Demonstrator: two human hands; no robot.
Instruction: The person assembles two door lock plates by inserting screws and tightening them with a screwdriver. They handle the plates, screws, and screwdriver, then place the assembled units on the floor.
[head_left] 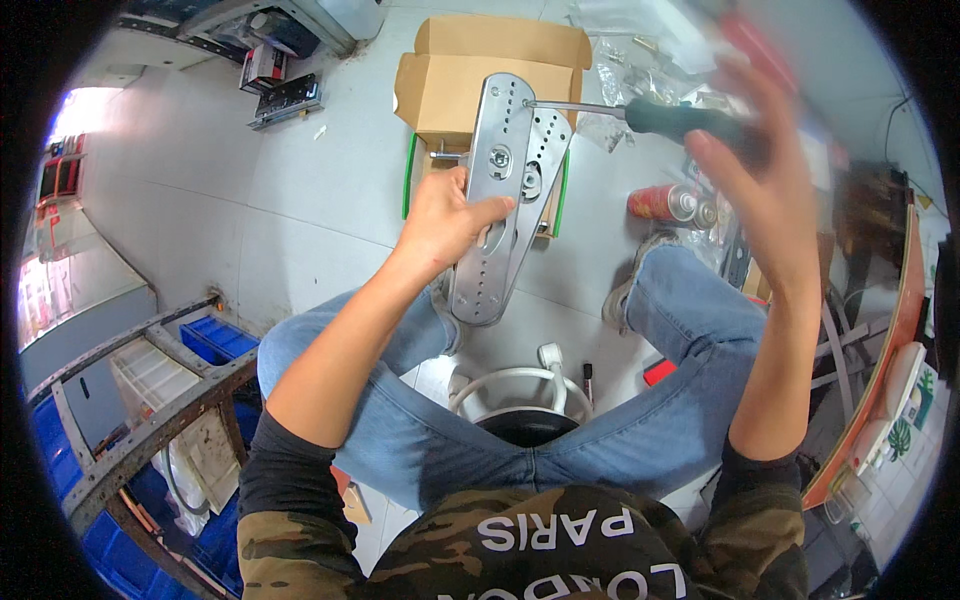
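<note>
Gripping the front plate near its middle, the left hand in the head view lays its thumb across the metal face; its other fingers are mostly hidden behind. The front plate, long and round-ended, is held in front of an open cardboard box, above the floor between the knees. The rear plate lies partly under it, fanned out to the right at the upper end. Both of these 2 plates look like steel, so I'd expect them to be stiff, fairly heavy for their size and hardly fragile, with smooth faces that could slip in a dry grip. The long edges at mid-length look the best hold, squeezing the 2 layers together so that they cannot swing apart.

The right hand is blurred, fingers spread around the dark handle of the screwdriver; I cannot tell how firmly they grasp it, or whether all 5 touch. The shaft runs sideways to the front plate, its tip at the upper right edge. The thick handle should be light and easy to turn; the thin shaft should be rigid, but its tip could skid on the metal. A red can lies farther right.
</note>
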